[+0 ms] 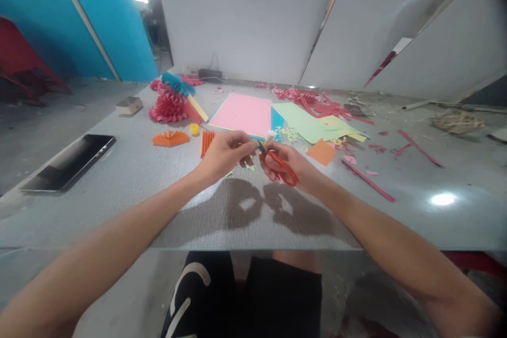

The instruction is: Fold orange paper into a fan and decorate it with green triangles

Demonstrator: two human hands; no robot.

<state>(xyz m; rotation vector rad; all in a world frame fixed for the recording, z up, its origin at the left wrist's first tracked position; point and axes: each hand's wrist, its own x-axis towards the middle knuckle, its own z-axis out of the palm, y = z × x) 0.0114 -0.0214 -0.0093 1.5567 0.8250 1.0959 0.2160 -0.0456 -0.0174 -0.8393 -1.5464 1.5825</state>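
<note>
My right hand (291, 163) is closed through the red handles of a pair of scissors (279, 162), whose dark blades point up and left toward my left hand. My left hand (225, 152) pinches a small piece I cannot make out, right at the blade tips. Both hands hover over the grey table (130, 179) near its front. A tiny pale green paper scrap (250, 167) lies just below the hands.
Pink paper (243, 113), green paper (303, 121), an orange square (321, 151), pleated orange fans (170, 139), a red and blue paper flower (170, 103), a yellow cap (194, 128) and red strips (368, 180) lie beyond. A black phone (71, 161) lies at left.
</note>
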